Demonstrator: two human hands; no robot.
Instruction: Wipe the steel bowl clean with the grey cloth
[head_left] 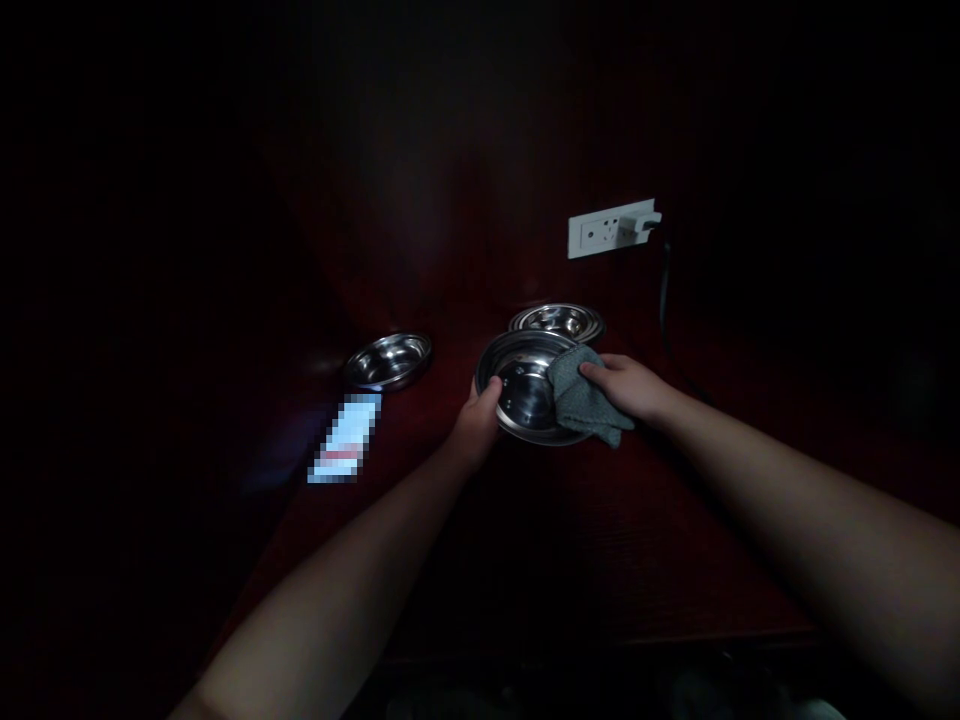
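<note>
A shiny metal bowl [525, 395] is tilted toward me, held up over the dark red table. My left hand [480, 420] grips its left rim, the thumb lying on the inner side. At the bowl's right rim, my right hand [622, 385] pinches a grey-green cloth [589, 395] that drapes over the edge and part of the inside. Droplets or small bright spots show on the bowl's inner surface. The fingers beneath the bowl and behind the cloth are hidden.
Behind the held bowl sits another metal bowl or stack of them [559, 318]. A further metal bowl [390, 360] rests at the left, near a lit, pixelated phone-like screen [345, 440]. A wall socket [611, 230] has a plug with a dark cord [664, 290]. Surroundings are very dark.
</note>
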